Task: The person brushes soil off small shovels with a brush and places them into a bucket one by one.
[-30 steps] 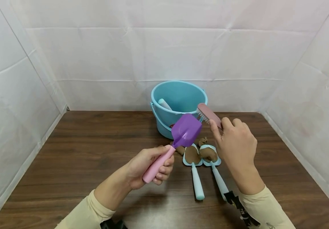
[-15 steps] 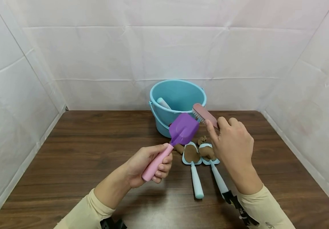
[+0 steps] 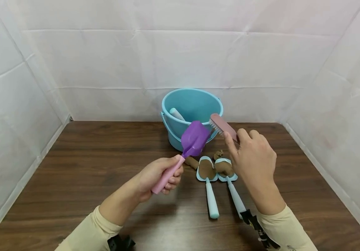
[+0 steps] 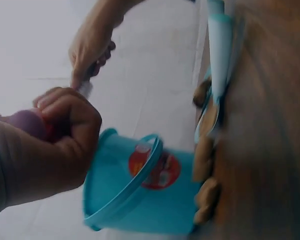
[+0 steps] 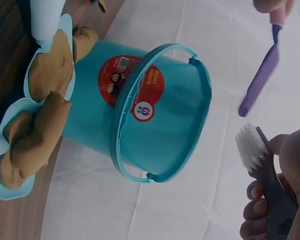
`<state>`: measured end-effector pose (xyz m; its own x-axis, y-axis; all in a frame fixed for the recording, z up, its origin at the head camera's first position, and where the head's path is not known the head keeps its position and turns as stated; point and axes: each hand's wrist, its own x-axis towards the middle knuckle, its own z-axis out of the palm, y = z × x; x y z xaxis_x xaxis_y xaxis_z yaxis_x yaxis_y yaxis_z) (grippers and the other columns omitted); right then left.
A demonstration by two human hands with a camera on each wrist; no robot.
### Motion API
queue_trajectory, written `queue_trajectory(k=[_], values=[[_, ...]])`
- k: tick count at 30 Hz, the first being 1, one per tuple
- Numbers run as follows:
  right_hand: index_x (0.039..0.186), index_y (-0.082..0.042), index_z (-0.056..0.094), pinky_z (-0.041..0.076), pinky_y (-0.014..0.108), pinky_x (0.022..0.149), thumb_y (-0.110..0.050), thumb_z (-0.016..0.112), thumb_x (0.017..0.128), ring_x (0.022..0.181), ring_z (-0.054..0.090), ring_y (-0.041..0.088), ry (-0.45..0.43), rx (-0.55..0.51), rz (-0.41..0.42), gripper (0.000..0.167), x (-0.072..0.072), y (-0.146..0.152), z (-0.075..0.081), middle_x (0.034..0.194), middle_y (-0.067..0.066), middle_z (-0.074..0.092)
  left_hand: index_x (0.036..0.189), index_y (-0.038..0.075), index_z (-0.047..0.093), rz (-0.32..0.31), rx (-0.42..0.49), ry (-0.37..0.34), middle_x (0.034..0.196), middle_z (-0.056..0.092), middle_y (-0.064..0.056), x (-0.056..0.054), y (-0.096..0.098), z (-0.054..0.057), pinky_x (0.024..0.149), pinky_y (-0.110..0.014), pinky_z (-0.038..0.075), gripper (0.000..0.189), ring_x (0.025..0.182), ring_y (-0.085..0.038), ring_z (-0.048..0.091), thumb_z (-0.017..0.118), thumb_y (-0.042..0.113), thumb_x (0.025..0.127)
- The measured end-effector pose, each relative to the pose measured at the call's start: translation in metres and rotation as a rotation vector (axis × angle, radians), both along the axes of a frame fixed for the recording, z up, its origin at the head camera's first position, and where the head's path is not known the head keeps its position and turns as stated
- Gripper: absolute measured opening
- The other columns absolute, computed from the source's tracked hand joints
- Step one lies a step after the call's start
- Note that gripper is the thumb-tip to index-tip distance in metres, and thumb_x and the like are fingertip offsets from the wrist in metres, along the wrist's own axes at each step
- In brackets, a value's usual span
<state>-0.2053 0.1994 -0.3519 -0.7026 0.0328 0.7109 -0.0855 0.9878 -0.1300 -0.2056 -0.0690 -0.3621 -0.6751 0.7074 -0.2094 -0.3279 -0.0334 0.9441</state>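
My left hand [image 3: 154,176] grips the pink handle of a toy shovel [image 3: 195,139], its purple blade raised and tilted in front of the bucket. From the right, my right hand [image 3: 256,164] holds a dusty-pink brush [image 3: 223,125], white bristles facing the blade. A small gap separates bristles and purple blade [image 5: 260,80] in the right wrist view. On the table below lie two light-blue shovels, the left one [image 3: 212,200] and the right one [image 3: 237,197], with brown clay-like material on their blades. The left wrist view is blurred; the fist [image 4: 70,135] hides most of the handle there.
A light-blue bucket [image 3: 173,137] with a handle and a red label [image 5: 152,82] stands at the back of the wooden table [image 3: 89,167]. A pale tool handle [image 3: 176,114] leans inside it. Brown lumps [image 3: 191,162] lie before it. White sheets [image 3: 104,59] enclose three sides.
The purple shovel in my left hand has shifted slightly left and up, its blade turned a little. The brush has drifted slightly left, widening the gap between them. The whole view has shifted slightly.
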Motion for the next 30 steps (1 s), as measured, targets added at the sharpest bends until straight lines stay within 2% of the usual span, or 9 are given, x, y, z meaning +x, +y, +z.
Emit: queue_trajectory(k=[3,6,10,14,17,20,22,24,30], values=[[0.081,-0.007,0.057,0.040,0.047,0.043,-0.051,0.051,0.102,0.056,0.043,0.028,0.021,-0.004,0.004,0.049,0.001,0.001,0.002,0.067,0.008,0.044,0.080,0.008,0.052,0.120,-0.203,0.269,0.066,0.046,0.000,-0.009,0.001,0.011,0.051,-0.023,0.032,0.047,0.057,-0.011,0.039,0.038,0.043,0.109],[0.085,-0.006,0.059,0.040,0.048,0.043,-0.049,0.051,0.103,0.057,0.044,0.029,0.026,-0.010,0.013,0.048,0.002,0.001,0.004,0.067,0.009,0.046,0.080,0.012,0.057,0.230,-0.512,0.584,0.069,0.050,-0.002,-0.023,0.002,0.027,0.054,-0.029,0.035,0.049,0.060,-0.016,0.044,0.039,0.049,0.107],[0.090,-0.006,0.060,0.040,0.048,0.043,-0.049,0.049,0.105,0.058,0.045,0.029,0.012,-0.017,0.035,0.047,0.004,-0.002,0.006,0.068,0.009,0.046,0.078,0.017,0.054,0.342,-0.944,0.988,0.068,0.050,-0.003,-0.045,0.008,0.044,0.056,-0.037,0.042,0.051,0.064,-0.021,0.052,0.033,0.052,0.108],[0.089,-0.006,0.059,0.040,0.048,0.043,-0.048,0.051,0.104,0.059,0.045,0.030,0.014,-0.008,0.054,0.045,0.005,-0.005,0.007,0.068,0.009,0.045,0.079,0.016,0.051,0.368,-1.250,1.298,0.067,0.051,-0.005,-0.068,0.016,0.052,0.052,-0.039,0.046,0.047,0.064,-0.025,0.055,0.031,0.046,0.109],[0.089,-0.006,0.058,0.041,0.049,0.043,-0.045,0.057,0.102,0.060,0.046,0.031,0.016,0.014,0.066,0.042,0.007,-0.008,0.007,0.069,0.011,0.045,0.078,0.013,0.052,0.349,-1.377,1.525,0.066,0.050,-0.005,-0.087,0.021,0.056,0.052,-0.038,0.047,0.045,0.062,-0.024,0.053,0.034,0.040,0.109],[0.092,-0.004,0.059,0.042,0.048,0.044,-0.042,0.062,0.100,0.062,0.046,0.032,-0.001,0.034,0.082,0.039,0.009,-0.012,0.006,0.070,0.012,0.046,0.075,0.012,0.053,0.318,-1.448,1.704,0.065,0.048,-0.004,-0.106,0.024,0.059,0.053,-0.037,0.048,0.043,0.062,-0.023,0.051,0.040,0.035,0.109],[0.093,-0.004,0.060,0.042,0.047,0.045,-0.042,0.063,0.099,0.062,0.046,0.031,-0.011,0.043,0.088,0.038,0.010,-0.013,0.005,0.071,0.012,0.047,0.073,0.014,0.053,0.256,-1.471,1.750,0.064,0.047,-0.002,-0.117,0.026,0.060,0.054,-0.036,0.049,0.042,0.061,-0.022,0.052,0.043,0.034,0.108],[0.093,-0.004,0.060,0.042,0.046,0.046,-0.041,0.064,0.098,0.061,0.045,0.030,-0.014,0.047,0.089,0.038,0.010,-0.015,0.005,0.071,0.012,0.047,0.070,0.015,0.053,0.184,-1.483,1.749,0.064,0.048,-0.001,-0.126,0.029,0.062,0.054,-0.036,0.049,0.042,0.061,-0.021,0.053,0.045,0.033,0.107],[0.094,-0.002,0.060,0.043,0.046,0.049,-0.038,0.067,0.096,0.062,0.045,0.031,-0.020,0.044,0.096,0.037,0.007,-0.016,0.007,0.072,0.013,0.047,0.069,0.018,0.056,0.025,-1.552,1.628,0.069,0.054,0.001,-0.146,0.037,0.065,0.058,-0.036,0.052,0.045,0.065,-0.018,0.056,0.044,0.036,0.108]])
